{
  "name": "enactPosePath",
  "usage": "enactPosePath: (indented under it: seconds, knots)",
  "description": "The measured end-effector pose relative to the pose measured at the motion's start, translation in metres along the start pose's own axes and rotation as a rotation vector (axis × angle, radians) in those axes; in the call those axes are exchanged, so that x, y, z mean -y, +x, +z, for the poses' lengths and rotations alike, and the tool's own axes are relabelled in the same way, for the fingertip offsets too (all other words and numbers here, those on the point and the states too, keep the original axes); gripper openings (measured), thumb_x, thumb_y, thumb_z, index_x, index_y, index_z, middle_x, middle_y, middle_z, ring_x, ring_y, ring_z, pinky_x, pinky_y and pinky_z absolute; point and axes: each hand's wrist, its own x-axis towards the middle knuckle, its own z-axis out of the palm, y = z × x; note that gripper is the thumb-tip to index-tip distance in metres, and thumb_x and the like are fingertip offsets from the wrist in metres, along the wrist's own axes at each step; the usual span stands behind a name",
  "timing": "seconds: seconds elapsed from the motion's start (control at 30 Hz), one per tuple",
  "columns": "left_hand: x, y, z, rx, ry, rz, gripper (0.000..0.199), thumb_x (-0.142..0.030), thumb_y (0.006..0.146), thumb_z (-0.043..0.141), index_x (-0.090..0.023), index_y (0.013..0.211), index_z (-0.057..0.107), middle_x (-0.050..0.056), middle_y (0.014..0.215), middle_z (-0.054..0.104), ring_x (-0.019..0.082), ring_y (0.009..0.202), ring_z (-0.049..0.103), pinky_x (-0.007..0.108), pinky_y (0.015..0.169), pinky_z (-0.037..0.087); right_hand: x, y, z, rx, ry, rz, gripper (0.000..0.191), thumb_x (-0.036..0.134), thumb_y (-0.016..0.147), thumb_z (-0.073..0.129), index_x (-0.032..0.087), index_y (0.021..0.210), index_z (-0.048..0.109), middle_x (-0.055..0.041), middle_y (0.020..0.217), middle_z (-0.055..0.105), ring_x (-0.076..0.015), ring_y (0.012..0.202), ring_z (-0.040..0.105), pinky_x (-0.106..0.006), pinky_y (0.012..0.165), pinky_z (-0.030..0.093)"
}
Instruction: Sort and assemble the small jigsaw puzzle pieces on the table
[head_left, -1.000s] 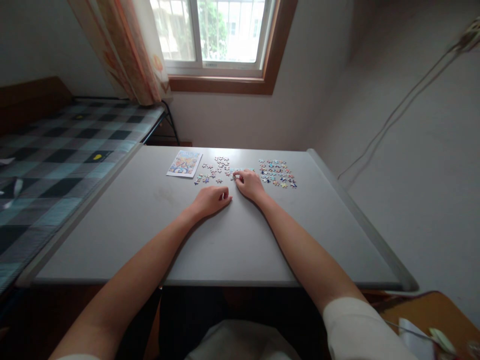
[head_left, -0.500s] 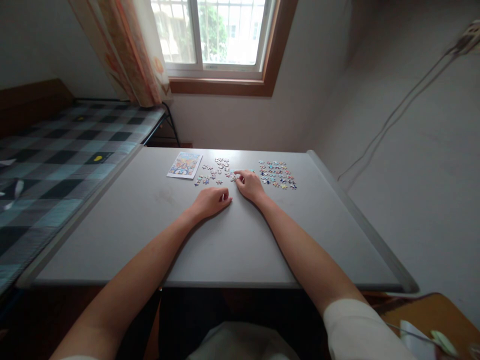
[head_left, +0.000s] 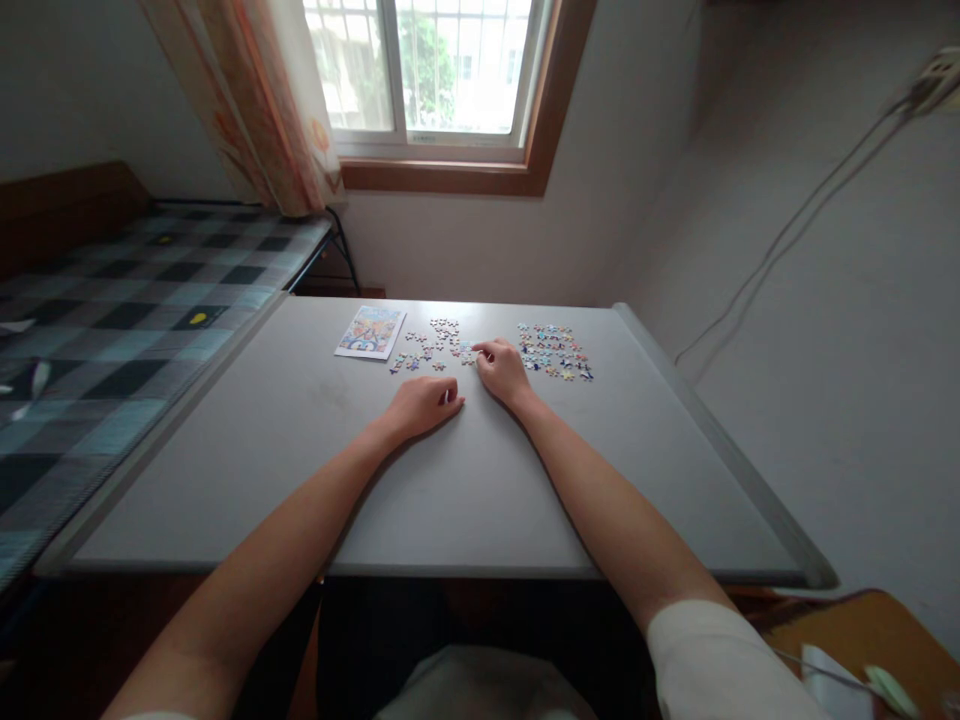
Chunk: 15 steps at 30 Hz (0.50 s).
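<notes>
My right hand point(head_left: 501, 370) reaches to the middle of the loose jigsaw pieces, thumb and forefinger closed at a small puzzle piece point(head_left: 466, 348) by their tips. The fingers partly hide the pieces there. On the tabletop nearer to me rests my left hand point(head_left: 424, 403), loosely curled with nothing visible in it. Scattered pieces point(head_left: 414, 360) lie beyond it. Rows of colourful puzzle pieces point(head_left: 555, 350) spread to the right of my right hand. A printed picture sheet point(head_left: 370, 332) lies flat at the left of the pieces.
The light grey table point(head_left: 465, 500) has raised side rails. A bed with a checked cover point(head_left: 247, 245) stands on the left, beside a curtain point(head_left: 262, 110). A window point(head_left: 457, 75) is ahead. A cable point(head_left: 780, 240) hangs along the right wall; a wooden stool point(head_left: 862, 640) stands below.
My right hand has shifted slightly to the right, with its forefinger drawn in a little toward the thumb. My left hand stays in place.
</notes>
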Motion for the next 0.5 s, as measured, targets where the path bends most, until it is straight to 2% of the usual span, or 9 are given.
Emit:
enactPosePath:
  seconds: [0.2, 0.5]
  knots:
    - [0.0001, -0.0003, -0.0003, 0.002, 0.000, -0.007, 0.028, -0.044, 0.084, 0.046, -0.021, 0.074, 0.059, 0.000, 0.069, 0.064, 0.012, 0.058, 0.052, 0.024, 0.054, 0.029, -0.0070, 0.0055, -0.0006, -0.177, 0.193, 0.054, 0.029, 0.016, 0.079, 0.041, 0.015, 0.090, 0.069, -0.0062, 0.085, 0.065, -0.0161, 0.075, 0.055, -0.029, 0.077, 0.044]
    - [-0.0013, -0.0002, -0.0007, 0.012, 0.011, -0.024, 0.029, -0.044, 0.084, 0.045, -0.020, 0.075, 0.060, 0.001, 0.071, 0.065, 0.013, 0.060, 0.053, 0.024, 0.055, 0.030, -0.0067, 0.0053, 0.0002, -0.180, 0.239, 0.061, 0.028, 0.016, 0.077, 0.043, 0.014, 0.086, 0.069, -0.0065, 0.084, 0.066, -0.0160, 0.072, 0.056, -0.030, 0.075, 0.046]
